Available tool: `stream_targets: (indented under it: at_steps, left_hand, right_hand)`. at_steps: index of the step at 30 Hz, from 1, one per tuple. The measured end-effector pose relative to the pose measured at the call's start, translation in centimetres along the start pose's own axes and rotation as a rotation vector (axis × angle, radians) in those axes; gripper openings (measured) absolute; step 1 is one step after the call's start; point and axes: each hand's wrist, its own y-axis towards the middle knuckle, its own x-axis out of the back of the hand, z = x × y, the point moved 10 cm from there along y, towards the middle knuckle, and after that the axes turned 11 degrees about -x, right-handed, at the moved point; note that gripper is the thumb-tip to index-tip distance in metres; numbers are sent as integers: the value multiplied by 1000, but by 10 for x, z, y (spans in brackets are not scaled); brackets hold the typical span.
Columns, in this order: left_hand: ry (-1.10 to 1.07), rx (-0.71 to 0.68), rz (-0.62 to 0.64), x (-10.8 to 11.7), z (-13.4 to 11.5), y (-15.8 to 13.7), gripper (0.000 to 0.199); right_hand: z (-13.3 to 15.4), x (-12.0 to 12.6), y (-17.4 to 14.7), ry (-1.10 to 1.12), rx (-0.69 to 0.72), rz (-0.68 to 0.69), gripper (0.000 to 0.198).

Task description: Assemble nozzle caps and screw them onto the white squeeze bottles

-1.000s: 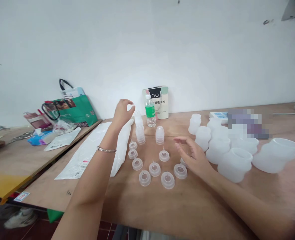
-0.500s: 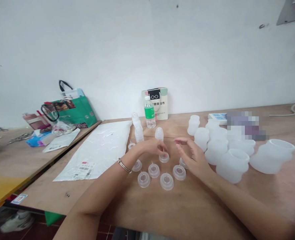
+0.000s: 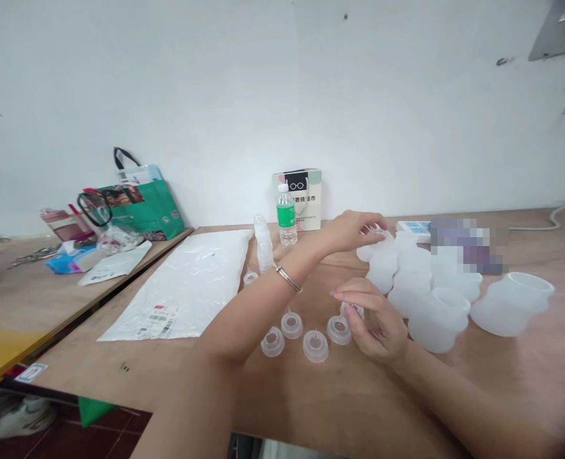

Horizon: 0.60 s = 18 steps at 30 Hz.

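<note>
My left hand (image 3: 359, 231), with a bracelet at the wrist, reaches right over a frosted white cup-like bottle (image 3: 382, 273). Its fingers are closed at a clear plastic lid (image 3: 377, 232), partly hidden by them. My right hand (image 3: 375, 319) is low at the middle, fingers curved and apart from the thumb, around another clear lid (image 3: 351, 308); whether it grips this lid is unclear. More round clear lids (image 3: 315, 346) with a thin central tip lie on the table just left of it. My left forearm hides part of the row behind.
More frosted bottles (image 3: 439, 319) stand at right. Clear domed bottles (image 3: 264, 252), a water bottle (image 3: 287, 220) and a paper bag (image 3: 308, 201) stand at the back. A white mailing bag (image 3: 187, 280) lies left; a green bag (image 3: 155, 210) sits on the adjoining table.
My left hand has moved right and away from me, from a lid at the middle to the frosted bottles. My right hand has come lower, curling around a nearby lid.
</note>
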Motion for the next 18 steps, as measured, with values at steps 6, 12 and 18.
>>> stream_targets:
  at_steps: [6,12,18]
  left_hand:
    - [86,-17,179,-37,-1,16,28]
    - [151,3,209,-50,-5,-3,37]
    - [76,-4,140,-69,20,-7,35]
  right_hand:
    - [-3,1,2,-59,-16,-1,42]
    - [-2,-3,2,-91,-1,11,40]
    - [-8,-4,1,-100,-45,21,37]
